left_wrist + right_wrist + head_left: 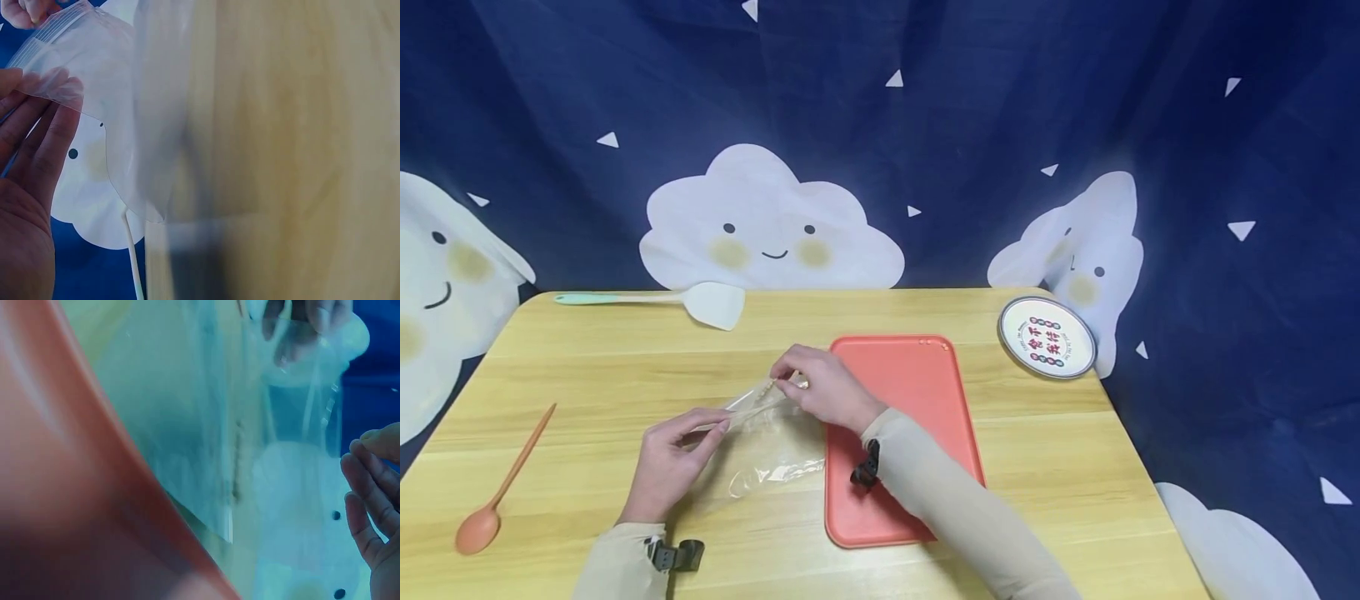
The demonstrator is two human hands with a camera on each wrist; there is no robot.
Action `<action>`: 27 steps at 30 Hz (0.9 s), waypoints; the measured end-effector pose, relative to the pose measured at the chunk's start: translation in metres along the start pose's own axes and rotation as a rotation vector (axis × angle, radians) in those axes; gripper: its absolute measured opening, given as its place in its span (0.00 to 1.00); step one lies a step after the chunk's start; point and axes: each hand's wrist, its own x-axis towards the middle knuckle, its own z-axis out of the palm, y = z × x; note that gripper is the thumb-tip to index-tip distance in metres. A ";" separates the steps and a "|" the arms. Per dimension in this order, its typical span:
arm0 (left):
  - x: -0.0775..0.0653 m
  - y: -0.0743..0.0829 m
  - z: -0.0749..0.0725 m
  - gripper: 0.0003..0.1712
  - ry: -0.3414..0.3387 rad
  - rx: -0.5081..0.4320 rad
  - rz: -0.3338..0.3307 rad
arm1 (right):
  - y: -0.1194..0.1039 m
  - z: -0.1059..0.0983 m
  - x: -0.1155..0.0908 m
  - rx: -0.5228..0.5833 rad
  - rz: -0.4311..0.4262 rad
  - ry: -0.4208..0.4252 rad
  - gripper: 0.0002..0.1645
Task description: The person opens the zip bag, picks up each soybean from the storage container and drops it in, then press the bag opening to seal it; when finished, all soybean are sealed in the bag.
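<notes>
Wooden tabletop [1052, 467], hands [672, 454] [826, 387] pinching clear bag [782, 442]

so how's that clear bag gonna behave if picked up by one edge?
Likely floppy: the clear bag curves and wrinkles in the left wrist view. Probably light, as it looks empty, with the wood-grain table showing through. Possibly slippery, given glossy glints along its lower part in the head view.

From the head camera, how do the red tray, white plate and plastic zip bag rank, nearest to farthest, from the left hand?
1. Plastic zip bag: held by the left hand.
2. Red tray: right of the bag.
3. White plate: far right, beyond the tray.
</notes>
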 end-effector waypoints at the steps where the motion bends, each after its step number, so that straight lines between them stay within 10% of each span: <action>1: 0.000 0.000 0.000 0.12 0.000 0.002 -0.003 | -0.001 0.003 0.001 -0.025 -0.001 -0.009 0.08; 9: 0.000 0.000 0.001 0.11 0.001 -0.006 -0.016 | 0.004 0.006 -0.003 -0.181 -0.041 -0.042 0.10; 21: 0.000 0.000 -0.001 0.12 -0.009 -0.014 -0.040 | 0.041 -0.054 -0.023 -0.067 0.090 0.088 0.08; 27: 0.001 0.001 -0.002 0.12 0.002 -0.010 -0.038 | 0.084 -0.085 -0.044 -0.241 0.124 0.099 0.08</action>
